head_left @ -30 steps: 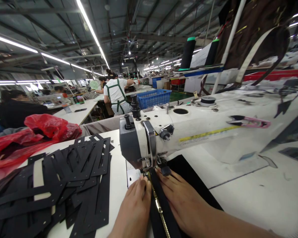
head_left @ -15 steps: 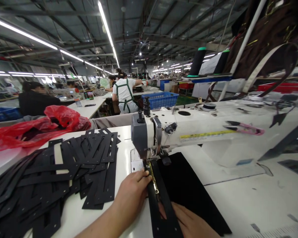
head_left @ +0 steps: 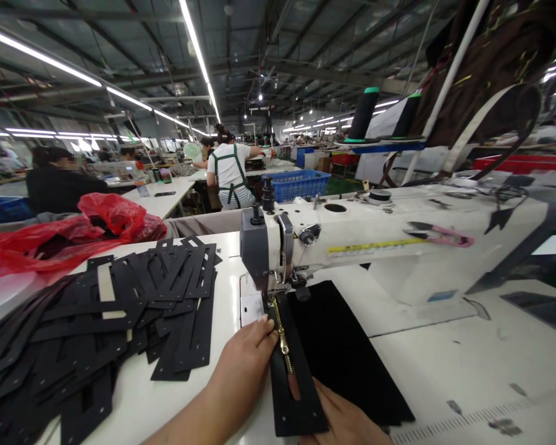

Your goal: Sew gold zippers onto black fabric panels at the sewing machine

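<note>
A black panel (head_left: 301, 405) with a long slot lies under the needle area of a white sewing machine (head_left: 278, 253). Gold zipper teeth and a zipper pull (head_left: 284, 347) show through the slot. My left hand (head_left: 250, 355) grips the panel's left edge, fingers pressed together, close to the presser foot. At the lower right edge, my right hand (head_left: 343, 414) holds the panel, with some fingers hidden beneath it. A wider piece of black fabric (head_left: 343, 346) stretches under and to the right of the panel.
Many slotted black panels (head_left: 180, 309) are heaped on the left of the table. Behind them lies a red plastic bag (head_left: 115, 222). Pink-handled thread snips (head_left: 445, 235) rest on the machine arm. A person (head_left: 231, 167) in a green-strapped apron stands ahead, beside a blue basket (head_left: 296, 185).
The panel and the fabric under it have slid slightly forward toward the needle, both hands staying on the panel. The whole view has shifted a little.
</note>
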`<action>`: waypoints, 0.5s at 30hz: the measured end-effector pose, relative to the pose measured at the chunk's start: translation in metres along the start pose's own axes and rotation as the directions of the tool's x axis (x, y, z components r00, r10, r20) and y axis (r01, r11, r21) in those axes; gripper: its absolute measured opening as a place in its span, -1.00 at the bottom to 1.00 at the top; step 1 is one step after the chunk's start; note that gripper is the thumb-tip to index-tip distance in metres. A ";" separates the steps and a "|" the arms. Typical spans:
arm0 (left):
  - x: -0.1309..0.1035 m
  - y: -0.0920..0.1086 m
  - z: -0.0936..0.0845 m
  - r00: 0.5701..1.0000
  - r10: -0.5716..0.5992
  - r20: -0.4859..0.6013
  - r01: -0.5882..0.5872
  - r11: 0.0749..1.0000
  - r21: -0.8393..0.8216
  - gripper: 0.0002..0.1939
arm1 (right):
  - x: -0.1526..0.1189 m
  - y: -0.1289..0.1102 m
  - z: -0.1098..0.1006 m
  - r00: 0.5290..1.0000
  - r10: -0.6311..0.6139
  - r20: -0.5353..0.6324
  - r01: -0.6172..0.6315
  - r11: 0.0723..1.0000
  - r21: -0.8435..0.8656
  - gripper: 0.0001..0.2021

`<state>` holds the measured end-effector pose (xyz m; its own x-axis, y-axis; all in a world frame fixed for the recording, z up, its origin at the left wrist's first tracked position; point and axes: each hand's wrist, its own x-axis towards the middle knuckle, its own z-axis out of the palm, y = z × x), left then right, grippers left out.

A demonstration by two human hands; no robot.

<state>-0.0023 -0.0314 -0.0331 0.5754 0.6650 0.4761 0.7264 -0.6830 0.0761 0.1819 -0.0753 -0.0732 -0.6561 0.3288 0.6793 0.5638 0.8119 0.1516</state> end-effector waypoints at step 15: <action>0.010 -0.013 0.009 0.997 0.060 0.043 -0.063 0.996 0.062 -0.67 | -0.007 0.012 0.015 0.988 0.127 0.089 -0.145 0.962 0.232 -0.70</action>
<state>-0.0026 -0.0133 -0.0369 0.6338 0.6349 0.4419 0.7107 -0.7035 -0.0086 0.1858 -0.0609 -0.0866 -0.6210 0.4712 0.6264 0.5212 0.8451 -0.1190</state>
